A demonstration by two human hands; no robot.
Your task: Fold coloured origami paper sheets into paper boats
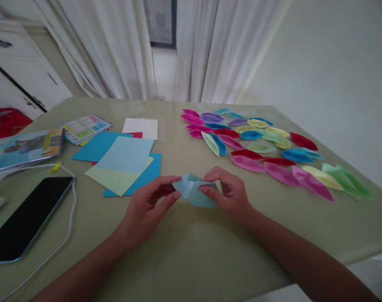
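So both hands were on one piece of folded light blue paper point(200, 195), held up just above the near-middle part of the table point(191, 256). The left hand point(148, 205) had its end pinched between thumb and index finger, with the grip pretty narrow. The right hand point(230, 195) was clamped on the other end, thumb on the near face and the fingers curled in behind. The paper was partly opened up, with a pocket showing between its layers on top.

Just past the left hand was a messy overlapping pile of flat sheets: a pale blue sheet point(128, 153) lying over a pale green sheet point(117, 182), plus some darker blue sheets point(95, 147) and a bit of red poking out. A white square sheet point(140, 128) sat behind those.

Over on the right side there was a whole spread of folded paper boats point(281, 172), pointy at both ends, in pink, red, blue, purple, yellow and green, some of them overlapping.

Far left had a black-screened phone point(30, 218) with a white cable point(71, 209) looping around it, and a glossy picture book point(25, 147) behind. Pale curtains point(115, 50) hung beyond the table.
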